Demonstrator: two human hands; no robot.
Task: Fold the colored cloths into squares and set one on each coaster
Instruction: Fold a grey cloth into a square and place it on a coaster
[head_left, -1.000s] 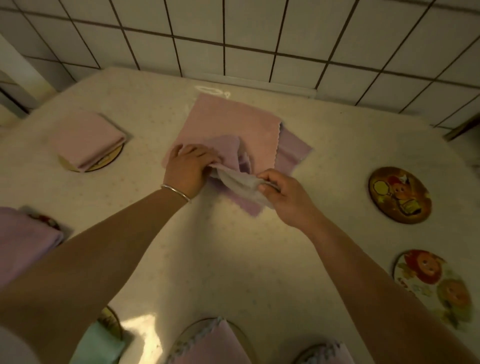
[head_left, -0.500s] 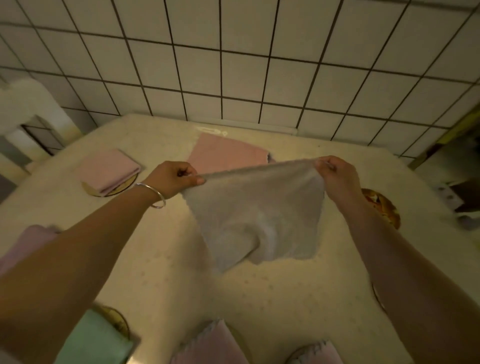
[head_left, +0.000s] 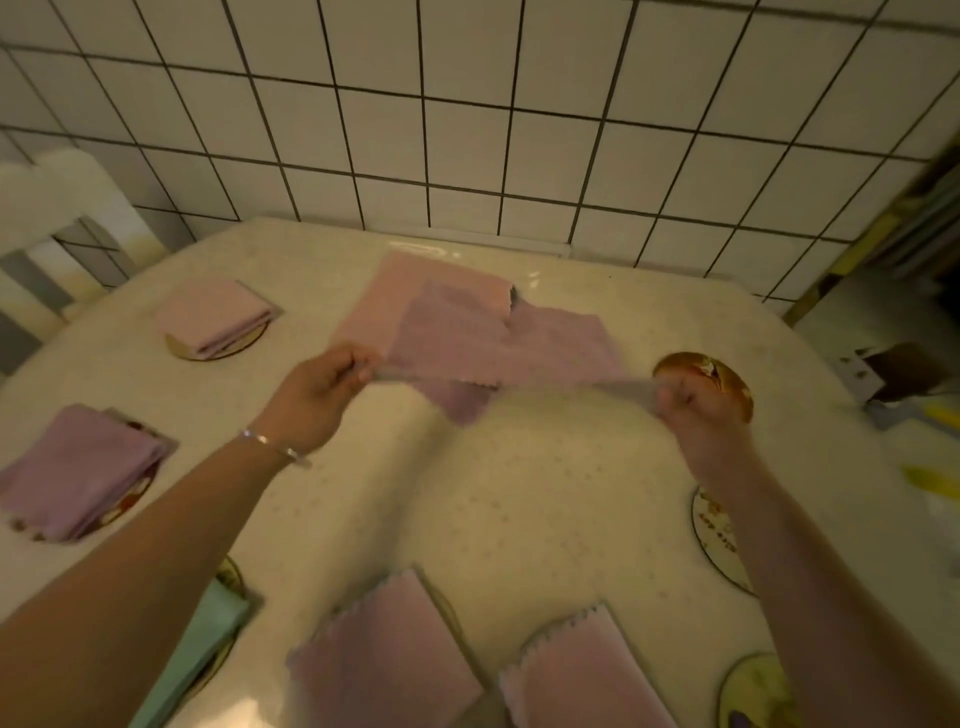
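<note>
My left hand (head_left: 324, 392) and my right hand (head_left: 691, 410) each pinch a corner of a pale lilac cloth (head_left: 498, 340) and hold it stretched, flung out flat over the table. Its near edge is blurred. Under it lies a pile of unfolded cloths, a pink one (head_left: 415, 280) on top and a purple one (head_left: 460, 405) below. A bare brown coaster (head_left: 719, 371) shows just behind my right hand. My right forearm partly covers another bare coaster (head_left: 714, 540). A third bare coaster (head_left: 753, 691) lies at the bottom right.
Folded cloths sit on coasters: pink (head_left: 213, 317) at far left, lilac (head_left: 78, 467) at left, mint green (head_left: 202, 649) under my left arm, two pink ones (head_left: 384, 660) (head_left: 582, 675) at the near edge. A tiled wall (head_left: 467, 130) backs the table.
The cloth was pulled out of the pile and hung down between my raised hands. Now both hands are lower and wider apart and the cloth is swung forward, out flat.
</note>
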